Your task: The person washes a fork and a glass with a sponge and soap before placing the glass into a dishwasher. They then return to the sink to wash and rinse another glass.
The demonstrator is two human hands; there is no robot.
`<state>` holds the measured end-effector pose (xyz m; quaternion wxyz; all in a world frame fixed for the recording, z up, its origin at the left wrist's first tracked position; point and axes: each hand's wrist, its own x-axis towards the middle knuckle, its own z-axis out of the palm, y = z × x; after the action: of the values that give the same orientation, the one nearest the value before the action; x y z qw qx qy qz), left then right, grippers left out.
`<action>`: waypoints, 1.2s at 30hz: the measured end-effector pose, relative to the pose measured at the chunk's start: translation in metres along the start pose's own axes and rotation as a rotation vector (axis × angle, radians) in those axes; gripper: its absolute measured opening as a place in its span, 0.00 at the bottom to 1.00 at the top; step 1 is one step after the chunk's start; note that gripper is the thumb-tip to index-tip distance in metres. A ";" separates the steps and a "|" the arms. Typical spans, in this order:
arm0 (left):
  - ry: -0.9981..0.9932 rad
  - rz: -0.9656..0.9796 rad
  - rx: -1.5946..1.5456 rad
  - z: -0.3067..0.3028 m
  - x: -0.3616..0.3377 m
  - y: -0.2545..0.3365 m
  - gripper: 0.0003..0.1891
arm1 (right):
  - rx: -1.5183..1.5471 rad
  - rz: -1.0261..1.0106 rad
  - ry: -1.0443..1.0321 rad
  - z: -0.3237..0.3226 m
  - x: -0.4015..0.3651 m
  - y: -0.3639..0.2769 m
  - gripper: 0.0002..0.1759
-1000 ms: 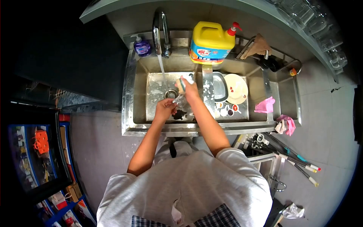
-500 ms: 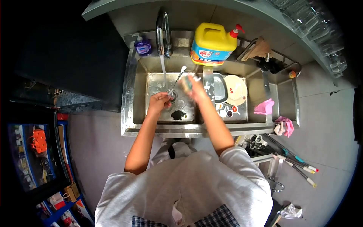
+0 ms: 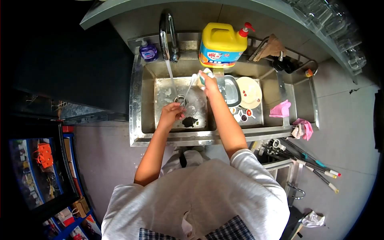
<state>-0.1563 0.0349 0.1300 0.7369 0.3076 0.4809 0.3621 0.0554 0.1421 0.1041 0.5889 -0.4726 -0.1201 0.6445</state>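
Observation:
Over the left sink basin [image 3: 161, 90], my left hand [image 3: 172, 114] pinches the lower end of a long, thin-handled spoon [image 3: 189, 89]. Its whitish head points up and away from me. Up by the spoon's head, my right hand [image 3: 209, 83] is closed round a sponge [image 3: 203, 78], green and pale in colour. Water runs from the faucet [image 3: 164, 38] to the left of the spoon. Below my hands, a dark clump of scraps [image 3: 189, 122] lies on the basin floor.
The right basin holds a cream plate [image 3: 249, 92], a grey tray [image 3: 232, 91] and small dishes [image 3: 244, 117]. A yellow detergent jug [image 3: 222, 46] and a purple soap bottle [image 3: 148, 52] stand behind. Pink cloths [image 3: 280, 109] hang at right. A shelf [image 3: 256, 6] of glasses juts overhead.
My right hand has moved slightly up with the sponge, now near the spoon's head. My left hand has lowered a little, still holding the spoon.

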 end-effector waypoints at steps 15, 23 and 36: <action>-0.159 -0.049 0.350 0.024 0.039 0.006 0.12 | -0.275 0.063 -0.269 -0.025 -0.082 -0.011 0.14; -0.365 0.141 0.649 0.052 0.067 0.090 0.09 | -0.657 0.038 -0.614 -0.025 -0.099 -0.053 0.17; -0.186 0.002 0.015 0.006 0.037 0.031 0.11 | 0.267 0.101 0.004 -0.122 -0.074 -0.027 0.13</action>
<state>-0.1479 0.0825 0.1390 0.7757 0.3460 0.4127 0.3290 0.1540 0.0362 0.0934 0.6136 -0.3968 -0.0082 0.6826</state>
